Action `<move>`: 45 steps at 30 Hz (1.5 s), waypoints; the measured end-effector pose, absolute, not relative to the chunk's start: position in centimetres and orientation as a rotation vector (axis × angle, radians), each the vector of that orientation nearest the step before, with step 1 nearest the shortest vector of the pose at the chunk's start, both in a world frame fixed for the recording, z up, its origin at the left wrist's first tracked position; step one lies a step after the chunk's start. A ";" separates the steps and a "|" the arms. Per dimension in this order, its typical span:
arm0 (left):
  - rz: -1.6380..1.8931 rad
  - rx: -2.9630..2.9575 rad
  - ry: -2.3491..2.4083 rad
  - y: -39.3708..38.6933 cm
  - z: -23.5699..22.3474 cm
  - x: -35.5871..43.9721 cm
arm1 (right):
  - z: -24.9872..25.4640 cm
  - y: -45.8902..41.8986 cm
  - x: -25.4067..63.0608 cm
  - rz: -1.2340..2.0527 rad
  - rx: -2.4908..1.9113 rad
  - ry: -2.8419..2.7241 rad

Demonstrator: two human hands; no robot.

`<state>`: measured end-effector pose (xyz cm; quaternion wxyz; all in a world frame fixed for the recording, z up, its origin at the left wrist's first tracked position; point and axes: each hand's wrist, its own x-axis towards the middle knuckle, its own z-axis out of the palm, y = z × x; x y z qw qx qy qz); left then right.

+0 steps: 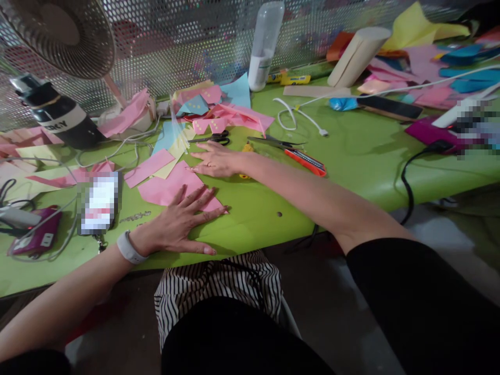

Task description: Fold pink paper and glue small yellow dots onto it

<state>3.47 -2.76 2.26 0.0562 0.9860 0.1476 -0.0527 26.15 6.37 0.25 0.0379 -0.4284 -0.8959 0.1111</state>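
Note:
My left hand (pixel 185 221) lies with fingers spread, its fingertips over a pink sheet of paper (pixel 166 190) and its thumb on the green tabletop (pixel 250 229). Fingers apart, my right hand (pixel 219 159) reaches across to the far edge of that sheet and appears to hold nothing. Just beyond it are black-handled scissors (pixel 221 138) and a small pink paper cut-out with yellow dots (pixel 211 126). A second pair of blades (pixel 277 142) and a red-orange tool with a dark strip (pixel 307 162) lie beyond my right forearm. Under my right wrist, a yellow object (pixel 247 148) is partly covered.
At left are a phone (pixel 99 203), a purple box with cables (pixel 37 229), a dark bottle (pixel 58 114) and a fan (pixel 62 36). Behind stand a clear bottle (pixel 265 47) and a beige roll (pixel 357 57). Coloured paper scraps (pixel 425 67) and a white cable (pixel 289 112) lie right.

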 end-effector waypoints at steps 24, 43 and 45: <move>-0.115 2.955 0.416 -2.5 1.9 3.3 | 0.3 6.1 26.2 0.259 -1.260 -2.750; -0.143 2.917 0.469 -2.8 2.2 3.5 | 0.5 5.7 26.0 0.277 -1.294 -2.756; -0.136 2.914 0.480 -2.8 2.2 3.6 | 0.7 5.7 26.0 0.268 -1.312 -2.764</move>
